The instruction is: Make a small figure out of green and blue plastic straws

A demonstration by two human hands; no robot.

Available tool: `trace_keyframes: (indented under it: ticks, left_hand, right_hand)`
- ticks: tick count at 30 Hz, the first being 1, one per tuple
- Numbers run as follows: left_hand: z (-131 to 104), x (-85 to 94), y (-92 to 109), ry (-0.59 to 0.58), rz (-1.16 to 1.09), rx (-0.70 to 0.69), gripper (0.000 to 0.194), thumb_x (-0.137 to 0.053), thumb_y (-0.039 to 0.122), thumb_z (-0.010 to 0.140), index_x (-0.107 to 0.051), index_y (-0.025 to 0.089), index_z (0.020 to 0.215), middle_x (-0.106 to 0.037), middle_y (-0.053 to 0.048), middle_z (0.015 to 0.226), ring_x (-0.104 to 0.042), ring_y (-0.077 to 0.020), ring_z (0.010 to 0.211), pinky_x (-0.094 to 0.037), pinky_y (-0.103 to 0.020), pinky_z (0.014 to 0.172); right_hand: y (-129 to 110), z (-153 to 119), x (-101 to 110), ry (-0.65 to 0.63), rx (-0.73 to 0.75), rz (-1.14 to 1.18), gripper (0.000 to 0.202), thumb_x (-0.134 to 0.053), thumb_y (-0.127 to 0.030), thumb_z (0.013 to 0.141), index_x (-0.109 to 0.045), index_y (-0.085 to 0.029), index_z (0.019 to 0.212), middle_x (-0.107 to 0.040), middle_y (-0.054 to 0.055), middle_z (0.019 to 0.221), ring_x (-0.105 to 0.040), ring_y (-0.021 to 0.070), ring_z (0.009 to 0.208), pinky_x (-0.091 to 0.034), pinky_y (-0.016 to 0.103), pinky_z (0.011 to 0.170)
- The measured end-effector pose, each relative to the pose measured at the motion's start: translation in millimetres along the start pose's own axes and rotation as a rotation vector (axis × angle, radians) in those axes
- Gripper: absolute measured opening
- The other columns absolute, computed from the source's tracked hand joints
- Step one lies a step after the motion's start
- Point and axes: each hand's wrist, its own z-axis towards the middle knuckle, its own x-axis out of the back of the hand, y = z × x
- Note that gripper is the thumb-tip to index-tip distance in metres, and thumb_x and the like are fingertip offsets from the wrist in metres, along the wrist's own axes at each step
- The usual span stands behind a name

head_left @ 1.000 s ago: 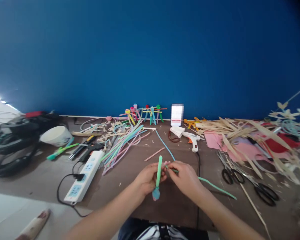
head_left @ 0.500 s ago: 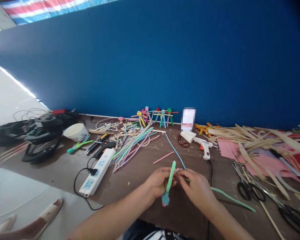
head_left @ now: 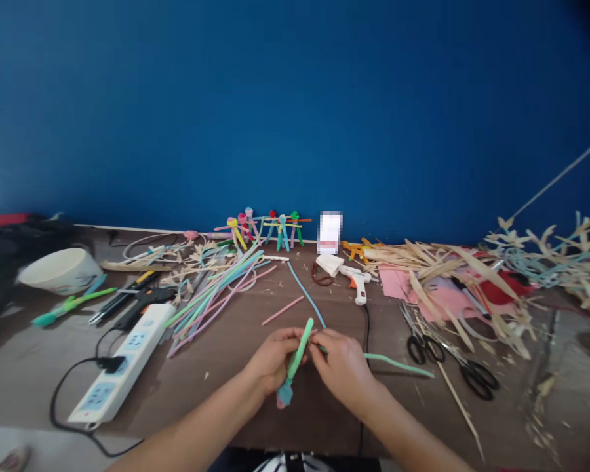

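Observation:
Low over the table front, my left hand (head_left: 271, 359) is closed on a small pipe-cleaner figure (head_left: 299, 353), with a light green part pointing up and a blue and pink end hanging below. Close beside it, the fingers of my right hand (head_left: 343, 364) pinch a green pipe cleaner (head_left: 398, 364), whose free end trails out to the right. Both sets of fingertips meet at a pinkish bit of the figure; the exact join is hidden. A blue pipe cleaner (head_left: 305, 293) and a short pink one (head_left: 282, 310) lie just beyond my hands.
Left are a power strip (head_left: 122, 364), a white bowl (head_left: 61, 270) and a bundle of pipe cleaners (head_left: 221, 295). Several small figures (head_left: 282, 229) stand along the blue wall. Right are a white glue gun (head_left: 358, 282), scissors (head_left: 476, 379), pink paper (head_left: 440, 303) and dried strips (head_left: 408, 254).
The view has swung to the right, so things sit further left and more of the table's right side shows. Both hands keep their hold on the figure and the pipe cleaner.

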Motion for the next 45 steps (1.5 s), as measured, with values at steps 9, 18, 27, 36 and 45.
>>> trace_keyframes:
  ticks: [9,18,27,36,45]
  left_hand:
    - [4,-3.2,-5,0.017,0.138,-0.124,0.018,-0.071,0.024,0.053,-0.061,0.011,0.060,-0.055,0.001,0.050,-0.045,-0.0068,0.045,-0.032,-0.019,0.048]
    - [4,-0.3,-7,-0.016,0.126,-0.098,0.028,-0.073,0.031,0.054,-0.065,0.011,0.071,-0.062,-0.002,0.063,-0.051,-0.0084,0.054,-0.037,-0.019,0.053]
    - [-3,-3.2,-6,-0.020,0.207,-0.188,0.026,-0.067,0.031,0.062,-0.069,0.012,0.079,-0.063,-0.002,0.063,-0.051,-0.0098,0.056,-0.036,-0.019,0.052]
    - [-8,-8.9,0,0.023,0.274,-0.222,0.022,-0.069,0.034,0.060,-0.065,0.013,0.067,-0.059,0.001,0.057,-0.045,-0.0067,0.049,-0.033,-0.017,0.048]
    - [-10,-8.5,0,0.009,0.410,-0.253,0.024,-0.064,0.035,0.064,-0.059,0.012,0.065,-0.056,0.001,0.057,-0.046,-0.0084,0.052,-0.034,-0.019,0.052]
  right_hand:
    - [3,-3,-2,0.045,0.030,-0.102,0.015,-0.046,-0.012,0.077,-0.057,-0.021,0.081,-0.060,0.001,0.076,-0.055,0.0133,0.069,-0.034,0.022,0.060]
    - [11,-3,1,0.115,0.019,-0.116,0.014,-0.045,-0.012,0.077,-0.057,-0.019,0.075,-0.058,0.001,0.071,-0.053,0.0132,0.065,-0.031,0.022,0.058]
    - [17,-8,-2,0.160,0.023,0.024,0.017,-0.045,-0.014,0.079,-0.061,-0.019,0.081,-0.058,0.002,0.072,-0.053,0.0129,0.065,-0.035,0.021,0.059]
    - [18,-9,-2,0.176,0.017,0.244,0.019,-0.044,-0.013,0.079,-0.062,-0.019,0.083,-0.059,0.003,0.074,-0.054,0.0141,0.070,-0.039,0.022,0.064]
    - [13,-11,-1,0.180,0.002,0.309,0.017,-0.046,-0.019,0.080,-0.063,-0.018,0.077,-0.060,0.003,0.071,-0.055,0.0140,0.067,-0.040,0.022,0.062]
